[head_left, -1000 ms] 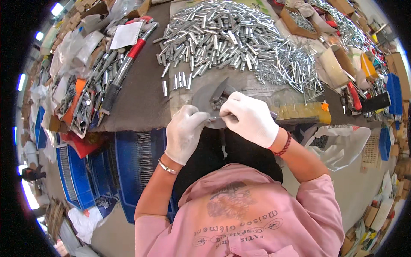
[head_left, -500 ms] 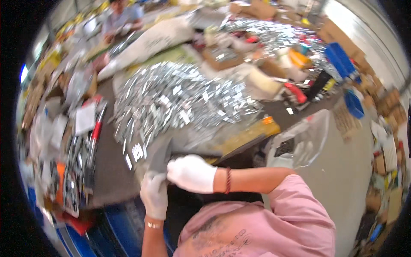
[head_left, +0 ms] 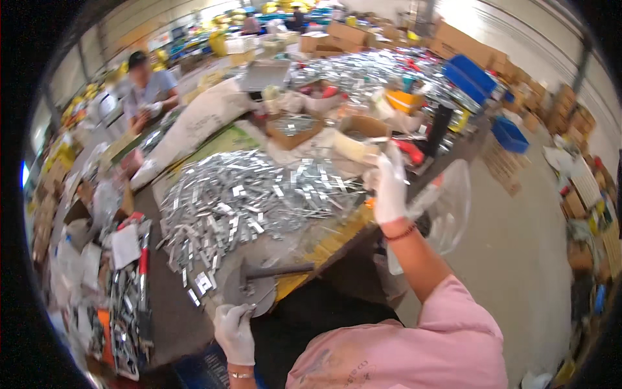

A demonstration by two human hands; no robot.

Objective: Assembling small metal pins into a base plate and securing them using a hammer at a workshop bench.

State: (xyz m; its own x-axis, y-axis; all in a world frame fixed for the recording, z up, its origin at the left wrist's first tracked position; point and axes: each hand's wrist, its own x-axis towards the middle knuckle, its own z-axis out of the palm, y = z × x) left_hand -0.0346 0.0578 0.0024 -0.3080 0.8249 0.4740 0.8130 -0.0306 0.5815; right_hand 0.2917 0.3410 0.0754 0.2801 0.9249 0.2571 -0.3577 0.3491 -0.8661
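My left hand (head_left: pixel 234 334), in a white glove, is low at the table's front edge. Its thumb and fingers pinch a small metal piece (head_left: pixel 251 310) against the rim of a round grey metal plate (head_left: pixel 262 290). On that plate rests a hammer (head_left: pixel 282 268), its handle pointing right. My right hand (head_left: pixel 390 188), gloved too, is raised at the table's right side, close to a cream round tub (head_left: pixel 355 150); its fingers are blurred. Beyond the plate spreads a heap of flat silver metal strips (head_left: pixel 240 194).
A clear plastic bag (head_left: pixel 447 214) hangs off the table's right edge. Tools with red and orange handles (head_left: pixel 123 305) crowd the left side. Farther back are a white sack (head_left: pixel 201 123), blue bins (head_left: pixel 468 78) and a co-worker (head_left: pixel 146 91) at the far left.
My right hand has left the plate and moved up and right to the tub. The hammer now lies on the plate. My left hand sits lower, and the view has tilted up.
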